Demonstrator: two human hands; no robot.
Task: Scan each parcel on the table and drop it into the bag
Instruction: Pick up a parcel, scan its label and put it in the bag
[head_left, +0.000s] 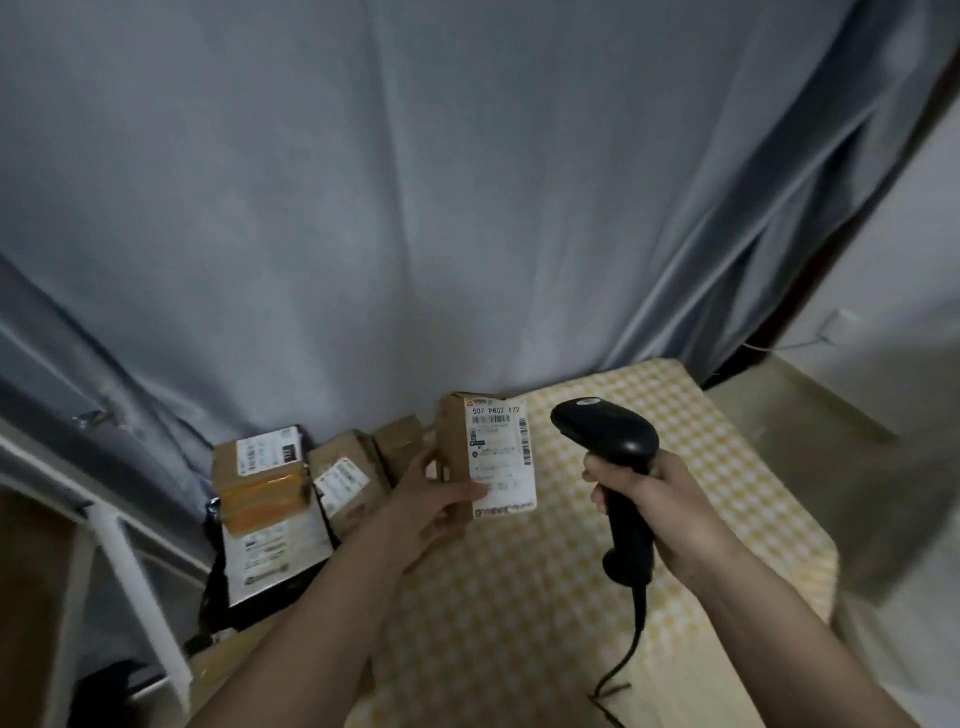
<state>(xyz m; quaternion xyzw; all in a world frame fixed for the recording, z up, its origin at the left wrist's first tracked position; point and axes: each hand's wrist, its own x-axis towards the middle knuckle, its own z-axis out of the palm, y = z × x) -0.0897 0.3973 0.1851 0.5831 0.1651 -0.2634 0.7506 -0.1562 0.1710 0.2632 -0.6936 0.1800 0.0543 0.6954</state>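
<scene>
Parcel (488, 457) before stacked boxes (311, 467)

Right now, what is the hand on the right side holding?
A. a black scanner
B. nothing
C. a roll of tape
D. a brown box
A: the right hand grips the handle of the black scanner, its head aimed toward the labelled brown box held up by the left hand.
</scene>
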